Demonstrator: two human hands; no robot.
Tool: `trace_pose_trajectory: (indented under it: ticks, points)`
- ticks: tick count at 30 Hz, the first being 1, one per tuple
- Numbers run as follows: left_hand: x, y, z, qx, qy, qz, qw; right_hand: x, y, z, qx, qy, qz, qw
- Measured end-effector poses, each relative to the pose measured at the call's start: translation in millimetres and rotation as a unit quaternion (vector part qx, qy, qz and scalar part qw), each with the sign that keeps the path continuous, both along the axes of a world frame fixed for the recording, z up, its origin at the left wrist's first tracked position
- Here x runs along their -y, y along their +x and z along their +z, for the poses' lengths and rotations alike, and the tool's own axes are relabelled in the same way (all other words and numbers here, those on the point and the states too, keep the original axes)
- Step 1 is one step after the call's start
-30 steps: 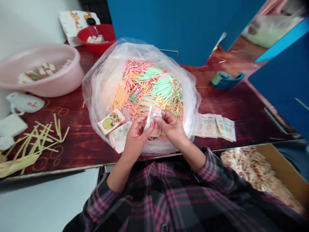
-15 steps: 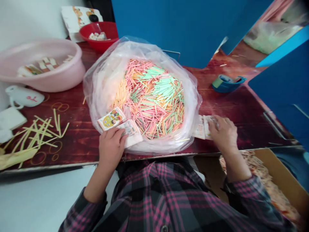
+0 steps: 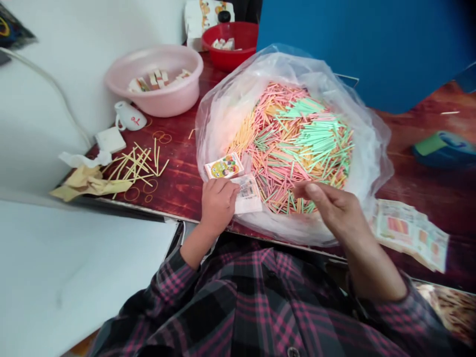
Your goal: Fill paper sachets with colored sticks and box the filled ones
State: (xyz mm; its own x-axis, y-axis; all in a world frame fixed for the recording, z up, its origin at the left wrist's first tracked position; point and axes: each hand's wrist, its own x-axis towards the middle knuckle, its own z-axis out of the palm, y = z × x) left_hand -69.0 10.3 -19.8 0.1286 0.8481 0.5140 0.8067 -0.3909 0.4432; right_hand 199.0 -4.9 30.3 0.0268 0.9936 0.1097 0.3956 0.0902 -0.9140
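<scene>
A large clear plastic bag [image 3: 226,119] stands open on the table, filled with thin pink, green and yellow paper sticks [image 3: 297,144]. My right hand [image 3: 330,206] hovers at the front of the heap, thumb and fingers close to the sticks, with nothing visible in it. My left hand [image 3: 217,206] rests at the bag's front edge, fingers curled onto a white printed paper packet [image 3: 248,194]. Just above that hand lies a small cartoon-printed card [image 3: 224,166]. A stack of printed sheets [image 3: 411,234] lies to the right of the bag.
On the dark red wooden table [image 3: 178,201] stand a pink basin [image 3: 154,94] and a red bowl [image 3: 230,47], both holding paper pieces. A white mug [image 3: 129,116], loose yellow sticks [image 3: 137,163] and crumpled yellow paper [image 3: 89,181] lie left. A blue tape dispenser [image 3: 444,148] sits right.
My right hand has moved left from the stack of printed sheets to the front of the stick heap. My left hand stays on the white packet. The view has swung, shifting everything rightward.
</scene>
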Motion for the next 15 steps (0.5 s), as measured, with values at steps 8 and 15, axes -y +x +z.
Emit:
trace_pose_trajectory:
  ticks: [8, 15]
  points:
    - [4.6, 22.5, 20.0, 0.215, -0.041, -0.092, 0.971, -34.5, -57.4, -6.0, -0.115, -0.062, 0.108, 0.986]
    - [-18.1, 37.2, 30.7, 0.551, -0.279, -0.152, 0.771, -37.8, -41.9, 5.6, -0.176, -0.021, 0.07, 0.982]
